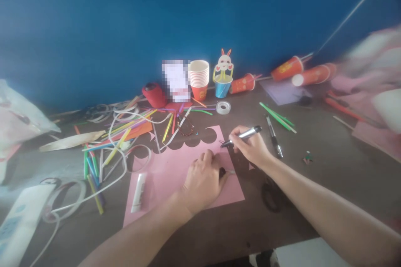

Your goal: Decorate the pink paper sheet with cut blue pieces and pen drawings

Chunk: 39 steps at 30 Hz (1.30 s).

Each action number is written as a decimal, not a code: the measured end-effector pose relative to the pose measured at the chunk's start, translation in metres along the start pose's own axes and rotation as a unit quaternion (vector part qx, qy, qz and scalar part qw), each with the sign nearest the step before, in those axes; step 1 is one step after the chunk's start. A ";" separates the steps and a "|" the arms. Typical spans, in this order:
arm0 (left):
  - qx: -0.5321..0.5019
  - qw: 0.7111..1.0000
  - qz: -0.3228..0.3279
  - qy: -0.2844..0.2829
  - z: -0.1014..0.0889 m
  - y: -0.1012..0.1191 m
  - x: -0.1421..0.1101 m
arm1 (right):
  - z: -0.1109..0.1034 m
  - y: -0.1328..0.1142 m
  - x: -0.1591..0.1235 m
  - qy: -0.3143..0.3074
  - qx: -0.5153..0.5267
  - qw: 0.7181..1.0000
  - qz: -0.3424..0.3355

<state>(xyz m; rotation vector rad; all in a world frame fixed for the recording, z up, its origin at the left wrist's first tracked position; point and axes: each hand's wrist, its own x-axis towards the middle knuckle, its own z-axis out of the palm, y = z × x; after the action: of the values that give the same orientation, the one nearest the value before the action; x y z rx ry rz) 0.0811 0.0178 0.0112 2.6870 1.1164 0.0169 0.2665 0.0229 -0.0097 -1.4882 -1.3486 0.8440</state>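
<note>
A silver and black marker [249,133] is held in my right hand [250,148], its dark tip down at the upper right part of a pink sheet of paper [169,179]. A few short dark strokes show beside the tip. The sheet's far edge is cut into scallops. My left hand [203,179] rests on the paper with curled fingers, and a black marker cap [222,172] pokes out between thumb and forefinger. Left of that hand, a white glue stick [138,192] lies on the same sheet.
Colourful straws [119,146] and a white cable [125,162] clutter the left, near a power strip [21,221]. Stacked paper cups [199,79], a rabbit cup [223,77] and a tape roll [223,107] stand behind. A pen [274,137] and dark scissors [270,194] lie right.
</note>
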 end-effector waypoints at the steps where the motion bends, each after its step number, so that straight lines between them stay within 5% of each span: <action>1: -0.001 1.000 0.001 0.000 0.000 0.000 0.000 | 0.000 0.001 0.001 0.000 0.005 1.000 0.006; 39: 0.006 1.000 0.011 0.000 0.001 -0.002 0.001 | 0.001 0.006 0.001 0.004 0.008 1.000 0.025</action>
<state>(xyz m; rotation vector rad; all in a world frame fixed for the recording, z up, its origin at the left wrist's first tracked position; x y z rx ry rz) 0.0799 0.0199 0.0101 2.7106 1.0903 0.0133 0.2678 0.0241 -0.0156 -1.5180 -1.3006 0.8770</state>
